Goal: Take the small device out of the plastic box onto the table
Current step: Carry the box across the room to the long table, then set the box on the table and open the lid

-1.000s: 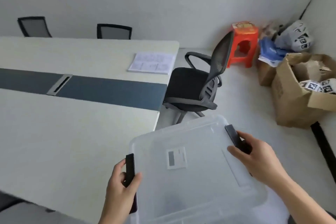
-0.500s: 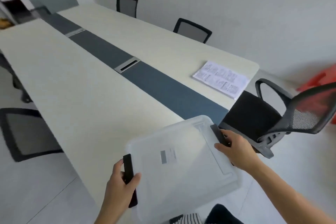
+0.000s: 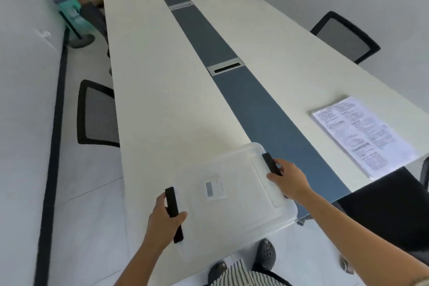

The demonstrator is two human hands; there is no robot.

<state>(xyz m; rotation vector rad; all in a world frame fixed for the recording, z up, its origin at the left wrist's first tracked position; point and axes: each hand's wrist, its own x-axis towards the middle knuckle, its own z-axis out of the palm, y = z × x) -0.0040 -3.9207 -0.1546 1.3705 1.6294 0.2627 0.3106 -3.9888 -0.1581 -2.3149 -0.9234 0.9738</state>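
- One lidded box at the worktop edge
- Two black latches: left hand grips one, right hand the other
- Three chairs, one paper stack

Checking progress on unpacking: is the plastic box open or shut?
Shut: the lid covers the plastic box, with both black latches down.

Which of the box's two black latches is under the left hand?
The nearer black latch, on the plastic box's left end; the left hand wraps it. The far latch, toward the blue strip, is held by the right hand.
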